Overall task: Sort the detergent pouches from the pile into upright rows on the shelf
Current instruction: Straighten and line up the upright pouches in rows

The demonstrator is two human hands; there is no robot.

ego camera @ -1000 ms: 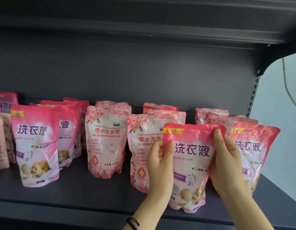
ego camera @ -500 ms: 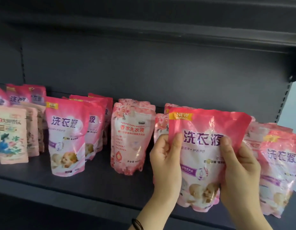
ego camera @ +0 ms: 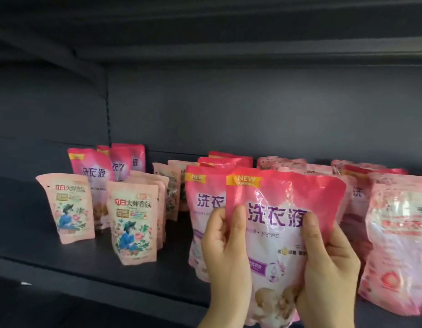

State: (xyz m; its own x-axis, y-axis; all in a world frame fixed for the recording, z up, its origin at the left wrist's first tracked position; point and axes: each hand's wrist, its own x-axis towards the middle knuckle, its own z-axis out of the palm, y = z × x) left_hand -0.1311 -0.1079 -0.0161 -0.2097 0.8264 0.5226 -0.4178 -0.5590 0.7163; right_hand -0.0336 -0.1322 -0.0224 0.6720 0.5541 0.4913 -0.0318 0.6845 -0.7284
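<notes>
while both hands clamp it, a bright pink detergent pouch is held upright at the front of the dark shelf, right of centre. the left hand grips the pouch's left edge, thumb laid up the front and the other fingers curled behind. the right hand grips the right side, thumb pressed on the front by the last purple character, fingers wrapped round the back. a yellow "new" tag sits in the pouch's top left corner, and the film is glossy and crinkled. its lower end reaches down past the shelf's front lip; whether it touches the board cannot be told.

just behind it, a little to the left, stands a matching pink pouch, the front one of a row running back toward the rear panel. at the right a paler floral pouch stands upright at the front, with more pink pouches behind it. to the left stand pale pouches printed with a figure in blue: a far-left figure pouch and, apart from it and closer to the front edge, a nearer figure pouch, each with others lined up behind. at the back on that side, rear pink pouches stand upright close to the panel.
</notes>
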